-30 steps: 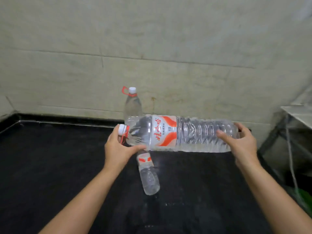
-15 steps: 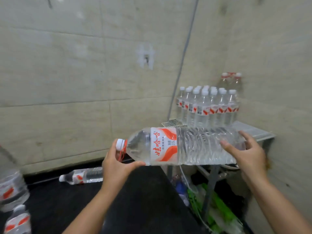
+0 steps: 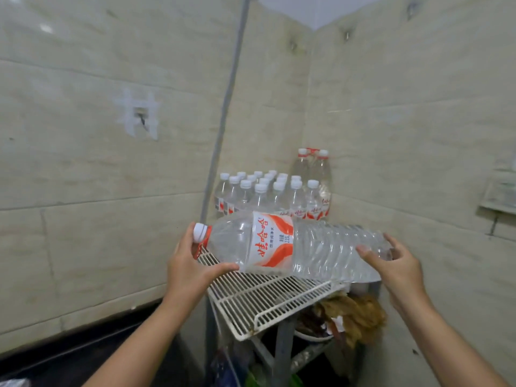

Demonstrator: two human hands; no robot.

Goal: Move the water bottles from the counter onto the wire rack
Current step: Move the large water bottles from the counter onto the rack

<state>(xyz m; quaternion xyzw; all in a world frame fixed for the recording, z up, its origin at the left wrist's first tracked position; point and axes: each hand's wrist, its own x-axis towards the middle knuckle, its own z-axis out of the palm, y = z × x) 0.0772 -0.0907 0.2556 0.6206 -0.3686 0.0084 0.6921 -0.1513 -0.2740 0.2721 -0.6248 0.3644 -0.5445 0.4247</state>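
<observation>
Over the rack [image 3: 259,300], held flat between two hands: big bottle [image 3: 293,247], lying on its side, cap to the left, base to the right. Left hand [image 3: 192,272] wrapped round the neck end, thumb under the shoulder, fingers up behind the white cap. Right hand [image 3: 396,269] cupping the base end, thumb across the ribbed front, fingers spread behind the bottom. Red-and-white label facing up, print running sideways. Hanging just above the wire grid, near its front half; touching the wire or not, cannot tell. Behind it, at the back of the rack in the corner: small bottles [image 3: 268,194] standing upright in a tight cluster, white caps up, with two taller bottles [image 3: 312,169] against the wall behind them. Down at bottom left, a sliver of dark counter [image 3: 69,356].
</observation>
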